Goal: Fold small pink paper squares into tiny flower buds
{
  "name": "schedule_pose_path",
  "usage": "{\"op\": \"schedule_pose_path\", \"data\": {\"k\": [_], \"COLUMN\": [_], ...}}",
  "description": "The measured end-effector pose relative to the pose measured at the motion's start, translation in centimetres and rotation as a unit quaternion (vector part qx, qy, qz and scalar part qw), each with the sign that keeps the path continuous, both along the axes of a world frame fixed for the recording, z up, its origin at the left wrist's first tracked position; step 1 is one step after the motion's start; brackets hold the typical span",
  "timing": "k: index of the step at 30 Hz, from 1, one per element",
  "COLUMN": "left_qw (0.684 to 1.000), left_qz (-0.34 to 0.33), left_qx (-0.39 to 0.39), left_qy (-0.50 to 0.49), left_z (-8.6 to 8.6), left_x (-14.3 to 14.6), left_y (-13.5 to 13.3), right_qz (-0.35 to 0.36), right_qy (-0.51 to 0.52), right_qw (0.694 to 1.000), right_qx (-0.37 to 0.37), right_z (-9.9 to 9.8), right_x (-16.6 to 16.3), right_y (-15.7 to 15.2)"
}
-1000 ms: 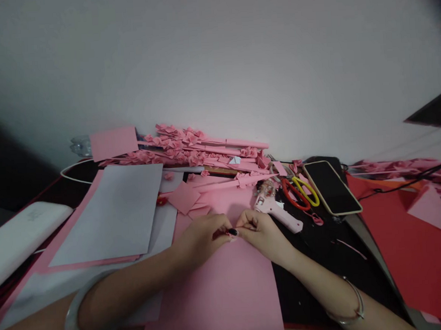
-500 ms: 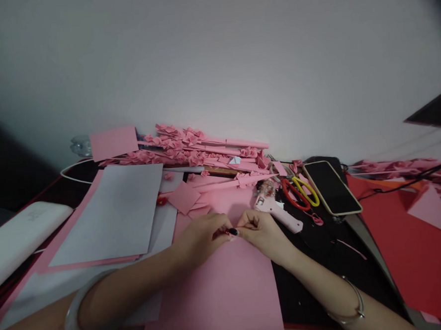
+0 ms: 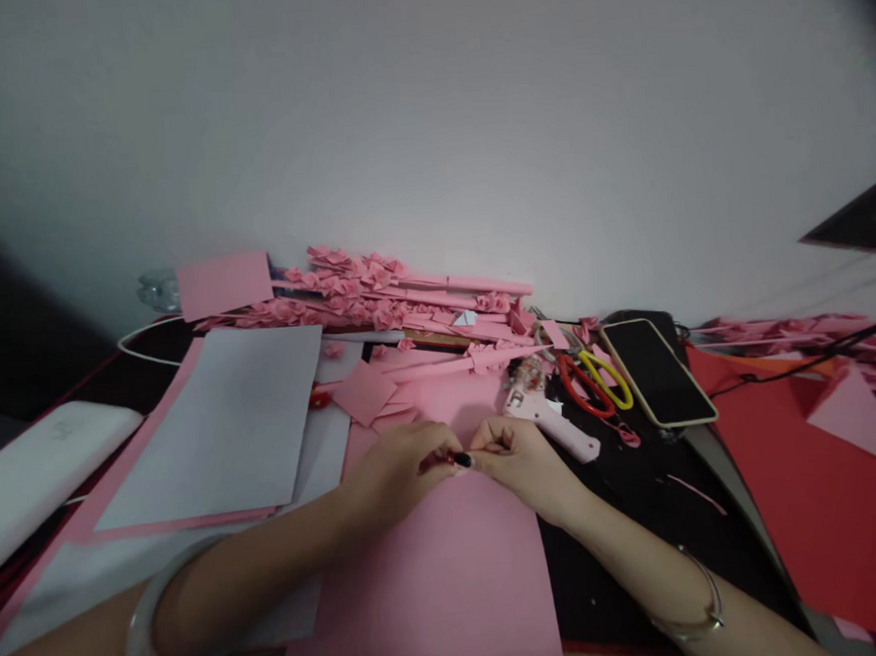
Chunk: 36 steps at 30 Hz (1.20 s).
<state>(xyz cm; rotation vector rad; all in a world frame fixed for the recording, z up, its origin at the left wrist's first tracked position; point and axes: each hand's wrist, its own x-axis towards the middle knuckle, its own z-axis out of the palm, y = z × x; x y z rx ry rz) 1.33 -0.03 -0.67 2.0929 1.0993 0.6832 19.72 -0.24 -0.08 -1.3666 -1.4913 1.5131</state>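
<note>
Left hand (image 3: 409, 468) and right hand (image 3: 520, 461) are meeting above a pink sheet (image 3: 440, 605)

The left hand is curling inward, and its thumb and forefinger are pinching a small pale piece (image 3: 460, 470). The right hand is pinching at the same place, its dark-nailed thumb pointing to the left. So the piece is sitting between the 2 hands: to the right of the left one, to the left of the right one. Neither hand is lying clearly nearer to it, since both seem to be touching it. The pink sheet is lying under them, its long side running from near to far.

Fingers are covering almost all of the piece, so its shape, its long axis and any fold are remaining impossible to tell. The far part of the sheet is going under square papers (image 3: 366, 392), which are overlapping just beyond the left hand. A glue gun (image 3: 555, 425) is lying to the right, just beside the right hand, its far end looking blurred. Scissors (image 3: 586, 386) are showing their handles beyond it, while the blades are hiding among scraps.
</note>
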Motion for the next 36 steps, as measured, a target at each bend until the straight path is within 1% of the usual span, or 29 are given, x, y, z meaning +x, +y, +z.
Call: {"op": "schedule_pose_path", "data": {"k": [3,5,6,8,9,11,16,22,27,29,32,36], "left_qw": [0.999,0.990,0.979,0.947,0.932,0.917,0.914,0.915,0.896,0.893,0.900,0.931], "left_qz": [0.009,0.019,0.023,0.028,0.031,0.037,0.043,0.042,0.059,0.064,0.058,0.043], "left_qx": [-0.042,-0.114,-0.163,-0.256,-0.289,-0.320,-0.321,-0.317,-0.353,-0.357,-0.342,-0.281], "left_qy": [-0.029,-0.085,-0.123,-0.193,-0.216,-0.236,-0.244,-0.248,-0.263,-0.265,-0.263,-0.229], "left_z": [0.1,0.1,0.0,-0.4,-0.5,-0.9,-1.2,-0.6,-0.1,0.0,-0.2,-0.4], "left_x": [0.2,0.3,0.4,0.5,0.5,0.5,0.5,0.4,0.7,0.8,0.8,0.5], "left_y": [0.0,0.1,0.1,0.3,0.3,0.5,0.8,0.5,0.4,0.4,0.4,0.4], "right_qz": [0.019,0.020,0.017,0.010,0.005,-0.004,-0.013,-0.005,-0.009,-0.010,-0.007,-0.022], "right_qy": [0.014,0.020,0.020,0.020,0.020,0.022,0.031,0.042,0.047,0.055,0.061,0.083], "right_qw": [1.000,1.000,1.000,1.000,1.000,1.000,0.999,0.999,0.999,0.998,0.998,0.996], "right_qx": [-0.010,-0.012,-0.011,-0.008,-0.004,0.003,0.006,0.005,0.007,0.004,-0.003,0.001], "right_z": [0.2,0.3,0.3,0.3,0.3,0.3,0.2,0.2,0.4,0.5,0.4,0.1], "right_x": [0.0,0.1,0.0,0.0,0.0,0.0,0.0,0.0,0.0,-0.1,0.0,0.0], "right_y": [0.1,0.1,0.0,0.0,-0.1,-0.2,-0.2,-0.2,-0.2,-0.2,-0.1,-0.1]}}
